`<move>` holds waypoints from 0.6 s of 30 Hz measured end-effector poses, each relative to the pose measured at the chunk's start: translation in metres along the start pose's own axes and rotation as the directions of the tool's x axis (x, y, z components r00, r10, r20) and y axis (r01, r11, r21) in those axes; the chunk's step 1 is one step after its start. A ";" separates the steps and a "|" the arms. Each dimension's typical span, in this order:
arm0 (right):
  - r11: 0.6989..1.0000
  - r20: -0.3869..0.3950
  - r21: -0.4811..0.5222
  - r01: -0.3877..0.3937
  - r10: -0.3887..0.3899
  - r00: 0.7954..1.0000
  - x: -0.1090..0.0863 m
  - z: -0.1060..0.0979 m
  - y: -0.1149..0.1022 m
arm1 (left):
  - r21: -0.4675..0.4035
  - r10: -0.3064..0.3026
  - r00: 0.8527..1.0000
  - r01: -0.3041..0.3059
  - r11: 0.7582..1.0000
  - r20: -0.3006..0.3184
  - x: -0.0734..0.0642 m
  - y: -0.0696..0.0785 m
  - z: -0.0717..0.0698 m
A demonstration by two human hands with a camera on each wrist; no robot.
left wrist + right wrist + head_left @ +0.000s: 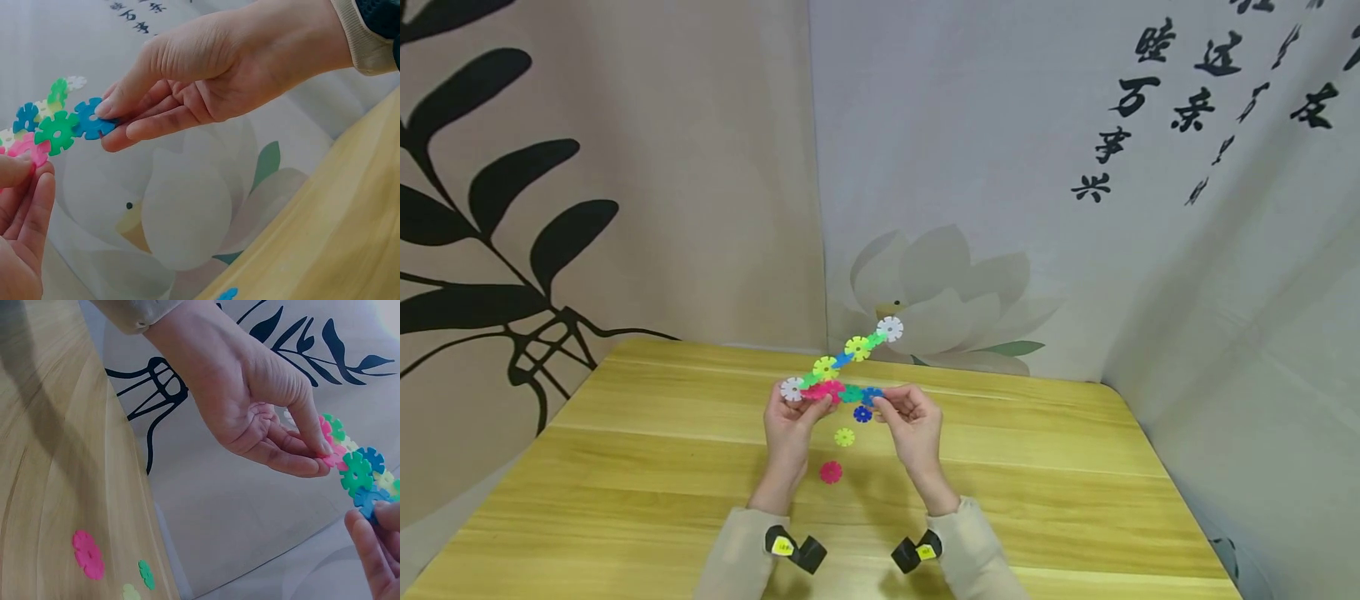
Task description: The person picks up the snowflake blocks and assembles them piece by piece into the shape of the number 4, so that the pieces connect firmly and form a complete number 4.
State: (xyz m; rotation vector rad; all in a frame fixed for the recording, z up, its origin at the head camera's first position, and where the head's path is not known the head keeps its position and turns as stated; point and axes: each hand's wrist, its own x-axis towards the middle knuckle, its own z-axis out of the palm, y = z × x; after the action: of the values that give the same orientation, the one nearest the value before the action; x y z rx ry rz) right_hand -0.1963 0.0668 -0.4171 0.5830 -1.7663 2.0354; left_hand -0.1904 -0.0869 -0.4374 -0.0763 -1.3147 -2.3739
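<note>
Head: above the desk (1037, 483), the left hand (787, 429) pinches the chain (826, 367) at a pink disc, the right hand (921, 433) its blue end (872, 397); the backdrop (970, 125) reads 万事兴; wrist labels (783, 547) are illegible. Left wrist: 万事 shows too. Right wrist: a loose disc (89, 555) lies on the desk.

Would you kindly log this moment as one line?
left hand: pinches pink notched disc; right hand: pinches blue notched disc; disc chain: above table

The head view shows two hands (786, 431) (919, 431), one disc chain (852, 393) and three loose discs (831, 472) (840, 439) (858, 414).
</note>
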 end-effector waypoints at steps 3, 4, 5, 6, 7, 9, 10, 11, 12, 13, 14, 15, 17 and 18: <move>0.999 0.010 0.001 0.032 -0.032 0.999 0.000 -0.001 0.010 | 0.010 -0.008 1.000 0.008 1.000 0.016 0.000 0.001 -0.001; 0.999 0.014 0.004 0.035 -0.035 0.999 0.001 -0.001 0.014 | 0.018 -0.010 1.000 0.010 1.000 0.020 0.000 0.002 -0.002; 0.999 0.019 0.006 0.041 -0.041 0.999 0.001 -0.001 0.015 | 0.028 -0.010 1.000 0.009 1.000 0.023 0.000 0.002 -0.003; 0.999 0.027 0.011 0.045 -0.045 0.999 0.001 -0.001 0.016 | 0.040 -0.010 1.000 0.009 0.999 0.025 0.000 0.003 -0.004; 0.999 0.037 0.017 0.048 -0.049 0.998 0.002 -0.001 0.017 | 0.051 -0.007 1.000 0.005 0.999 0.028 0.001 0.003 -0.005; 0.999 0.048 0.031 0.041 -0.042 0.998 0.002 0.000 0.018 | 0.072 -0.004 1.000 0.002 0.997 0.028 0.001 0.004 -0.007; 0.999 0.049 0.038 0.029 -0.031 0.998 0.002 0.001 0.018 | 0.078 -0.002 1.000 0.000 0.997 0.029 0.001 0.004 -0.008; 0.999 0.051 0.043 0.021 -0.023 0.998 0.002 0.002 0.018 | 0.084 0.000 1.000 -0.002 0.996 0.030 0.001 0.004 -0.009; 0.999 0.050 0.050 0.012 -0.015 0.999 0.001 0.003 0.018 | 0.088 -0.002 0.999 -0.001 0.996 0.032 0.001 0.004 -0.009; 0.998 0.049 0.055 0.002 -0.004 0.999 0.001 0.004 0.019 | 0.090 -0.003 0.999 0.000 0.996 0.033 0.001 0.005 -0.010; 0.998 0.049 0.064 -0.008 0.005 0.999 0.000 0.004 0.020 | 0.087 -0.006 0.999 0.003 0.996 0.032 0.001 0.005 -0.010; 0.997 0.049 0.072 -0.017 0.014 0.999 -0.001 0.005 0.021 | 0.084 -0.006 1.000 0.003 0.996 0.030 0.001 0.005 -0.010; 0.996 0.051 0.085 -0.025 0.021 0.998 -0.002 0.006 0.022 | 0.077 -0.001 1.000 -0.002 0.997 0.030 0.000 0.005 -0.009; 0.995 0.051 0.095 -0.026 0.021 0.998 -0.002 0.006 0.022 | 0.071 0.001 1.000 -0.004 0.997 0.031 0.000 0.005 -0.009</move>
State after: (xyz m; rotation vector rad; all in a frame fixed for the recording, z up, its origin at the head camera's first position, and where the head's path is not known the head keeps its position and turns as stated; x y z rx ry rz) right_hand -0.2056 0.0578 -0.4356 0.6502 -1.7189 2.1490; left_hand -0.1873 -0.0966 -0.4378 -0.0935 -1.4113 -2.3299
